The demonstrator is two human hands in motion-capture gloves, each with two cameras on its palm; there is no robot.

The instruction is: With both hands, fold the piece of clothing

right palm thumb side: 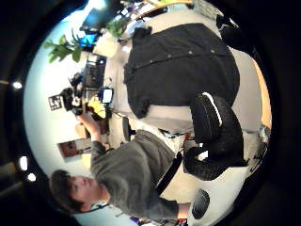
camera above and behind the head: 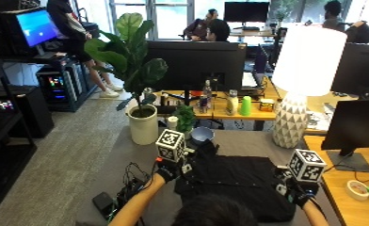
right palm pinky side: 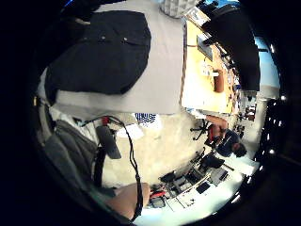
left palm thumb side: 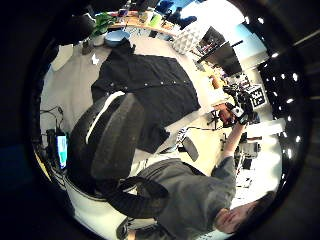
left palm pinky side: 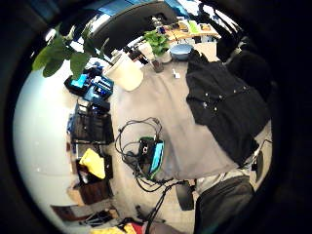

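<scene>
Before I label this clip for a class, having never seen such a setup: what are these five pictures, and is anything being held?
A person wears black gloves; four round pictures come from cameras on the palms, two on each hand. The fifth looks down from behind the person's head. On the grey table lies a black buttoned shirt, spread flat. Beside it stand a white plant pot, a blue bowl and a white patterned lamp. The left hand and right hand are raised above the shirt's two sides. Neither seems to grip it yet; their fingers are too hidden to judge.

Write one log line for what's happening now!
shirt: flat on table | left hand: raised, holding nothing | right hand: raised, holding nothing | fold: not started
</scene>
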